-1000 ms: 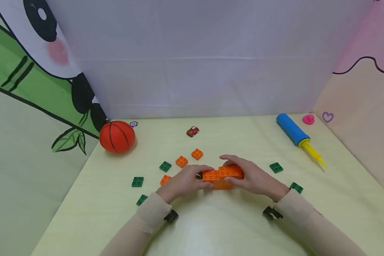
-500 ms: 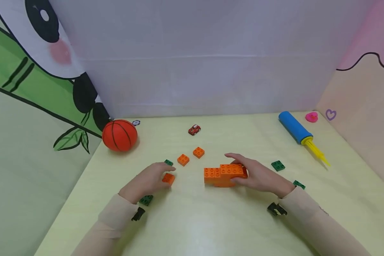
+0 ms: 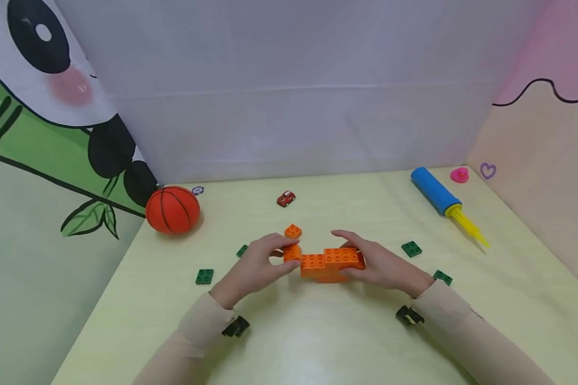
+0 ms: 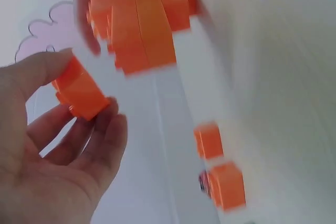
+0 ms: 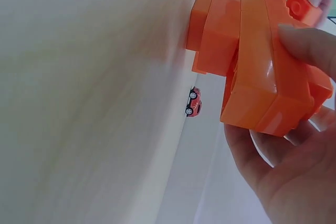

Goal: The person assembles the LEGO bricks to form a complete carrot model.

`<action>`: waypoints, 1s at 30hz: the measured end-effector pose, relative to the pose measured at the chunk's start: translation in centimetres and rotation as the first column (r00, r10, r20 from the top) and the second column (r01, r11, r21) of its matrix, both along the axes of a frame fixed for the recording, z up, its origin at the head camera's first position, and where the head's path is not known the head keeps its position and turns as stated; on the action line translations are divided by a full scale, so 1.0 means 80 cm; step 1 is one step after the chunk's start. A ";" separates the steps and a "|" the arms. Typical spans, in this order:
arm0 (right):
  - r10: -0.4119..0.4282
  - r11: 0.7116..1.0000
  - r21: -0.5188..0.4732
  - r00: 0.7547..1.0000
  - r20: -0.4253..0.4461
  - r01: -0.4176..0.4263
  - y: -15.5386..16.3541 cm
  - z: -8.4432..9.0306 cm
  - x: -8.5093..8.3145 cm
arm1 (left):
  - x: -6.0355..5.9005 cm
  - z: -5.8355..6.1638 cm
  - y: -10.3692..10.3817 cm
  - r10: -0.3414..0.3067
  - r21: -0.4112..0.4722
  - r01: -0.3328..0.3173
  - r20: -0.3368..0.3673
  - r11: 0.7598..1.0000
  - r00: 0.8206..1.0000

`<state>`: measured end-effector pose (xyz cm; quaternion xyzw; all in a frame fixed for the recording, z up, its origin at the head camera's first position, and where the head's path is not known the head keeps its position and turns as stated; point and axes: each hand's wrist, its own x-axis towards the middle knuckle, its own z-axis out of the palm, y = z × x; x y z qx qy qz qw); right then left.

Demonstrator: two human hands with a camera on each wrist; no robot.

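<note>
left hand (image 3: 255, 267) pinches small orange plastic brick (image 3: 291, 252) | right hand (image 3: 382, 264) grips orange brick block (image 3: 331, 263), mid-surface nearer front edge | advice: align studs squarely, press straight, steady the block

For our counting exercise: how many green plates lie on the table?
4: one far left, one partly behind the left hand, one right of the right hand, one by the right wrist. Hands may hide more.
</note>
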<state>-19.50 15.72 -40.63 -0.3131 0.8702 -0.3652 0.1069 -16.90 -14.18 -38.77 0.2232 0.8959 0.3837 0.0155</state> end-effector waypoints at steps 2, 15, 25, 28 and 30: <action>0.003 1.000 -0.004 1.000 0.006 -0.003 -0.001 -0.001 0.000 | 0.000 -0.002 0.016 -0.022 0.018 0.023 -0.029 1.000 0.999; 0.013 1.000 0.004 1.000 -0.008 -0.013 -0.006 -0.003 -0.004 | -0.007 -0.022 0.041 -0.035 0.039 0.034 0.011 0.999 0.999; 0.002 1.000 0.009 1.000 0.017 -0.002 0.000 -0.002 -0.004 | -0.014 -0.037 0.044 0.001 0.126 -0.022 0.165 0.992 0.986; -0.001 1.000 0.002 1.000 0.018 0.001 0.002 -0.003 -0.006 | -0.016 -0.036 0.045 0.003 0.119 -0.023 0.163 0.993 0.987; -0.007 1.000 -0.002 1.000 0.022 0.007 0.003 -0.004 -0.006 | -0.018 -0.034 0.047 0.004 0.106 -0.021 0.158 0.994 0.988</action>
